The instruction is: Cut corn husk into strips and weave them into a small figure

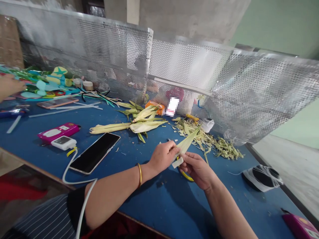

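Observation:
My left hand [164, 154], with a gold bangle on its wrist, is closed and pinches a pale green corn husk [186, 141] near its broad end. The husk's narrow tip points away toward the back right. My right hand [196, 167] is closed close beside it, at the husk's lower end. A pair of yellow-handled scissors [186, 176] is in the right hand; a handle loop shows below the fingers and the blades are mostly hidden. A small pale husk piece [177, 162] sits at the right fingertips.
Whole husks [149, 126] lie ahead, with husk scraps [216, 144] to their right. A phone [96, 152], a purple box [59, 132] and a white cable [66, 172] are at left. A wrapped black spool [261, 177] stands right. Another person's hand [10, 86] reaches in far left.

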The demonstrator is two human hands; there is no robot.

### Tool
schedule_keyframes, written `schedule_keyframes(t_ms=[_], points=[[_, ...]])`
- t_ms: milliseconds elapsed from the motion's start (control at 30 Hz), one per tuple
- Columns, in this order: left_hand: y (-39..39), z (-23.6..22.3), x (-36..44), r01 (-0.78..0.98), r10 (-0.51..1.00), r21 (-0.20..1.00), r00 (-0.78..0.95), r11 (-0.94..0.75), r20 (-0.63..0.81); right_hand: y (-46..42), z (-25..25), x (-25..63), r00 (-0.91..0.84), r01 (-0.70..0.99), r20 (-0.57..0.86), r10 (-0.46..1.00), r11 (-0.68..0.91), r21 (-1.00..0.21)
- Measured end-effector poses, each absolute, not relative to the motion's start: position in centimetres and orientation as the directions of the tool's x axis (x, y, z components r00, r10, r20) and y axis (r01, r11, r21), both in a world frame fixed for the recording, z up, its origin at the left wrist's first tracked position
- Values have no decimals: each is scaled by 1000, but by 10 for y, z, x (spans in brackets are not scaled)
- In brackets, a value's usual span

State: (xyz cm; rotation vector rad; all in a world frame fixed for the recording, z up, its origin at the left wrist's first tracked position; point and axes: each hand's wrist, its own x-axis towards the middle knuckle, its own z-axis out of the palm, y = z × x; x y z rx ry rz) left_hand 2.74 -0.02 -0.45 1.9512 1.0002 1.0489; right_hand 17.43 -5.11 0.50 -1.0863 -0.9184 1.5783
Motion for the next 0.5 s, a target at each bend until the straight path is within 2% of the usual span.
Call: schedule_keyframes(t_ms=[267, 500], points=[[3, -4, 26, 276, 871, 850, 347, -449, 348, -53, 10, 181, -274, -464, -180, 945, -294, -835], [6, -5, 25, 285, 882, 855, 332, -433, 335, -56, 17, 180, -292, -473, -115, 950, -247, -846]])
